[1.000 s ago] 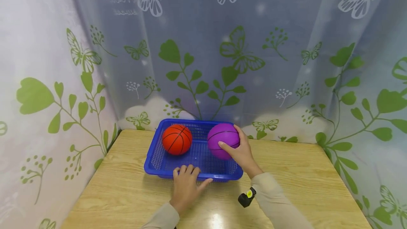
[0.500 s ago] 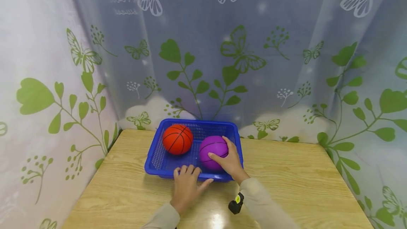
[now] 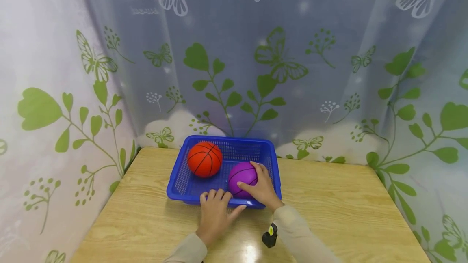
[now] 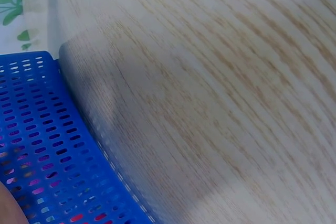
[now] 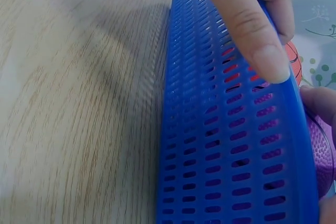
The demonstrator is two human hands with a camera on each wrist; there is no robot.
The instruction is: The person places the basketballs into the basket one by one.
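Observation:
A blue perforated plastic basket [image 3: 179, 192] sits on the table, with a red basketball [image 3: 204, 159] at its left end. In its front right part lies a purple basketball [image 3: 241, 180]. My right hand [image 3: 261, 188] grips this ball, thumb on its near side and fingers round its right side. My left hand [image 3: 215, 214] holds the basket's front rim, fingertips over the edge and thumb stretched to the right. In the right wrist view, that thumb [image 5: 262, 51] lies against the basket's outer wall, and the purple ball [image 5: 320, 150] shows past the rim.
The wood-grain table [image 3: 336, 206] extends to both sides of the basket and in front of it. A curtain [image 3: 234, 72] with leaves and butterflies stands behind the table and along both sides. A black strap-like device [image 3: 269, 236] hangs by the right sleeve.
My right hand has brought the purple ball toward me, slightly left and lower into the basket's front right part. The left hand stays on the rim, and the red ball keeps its place.

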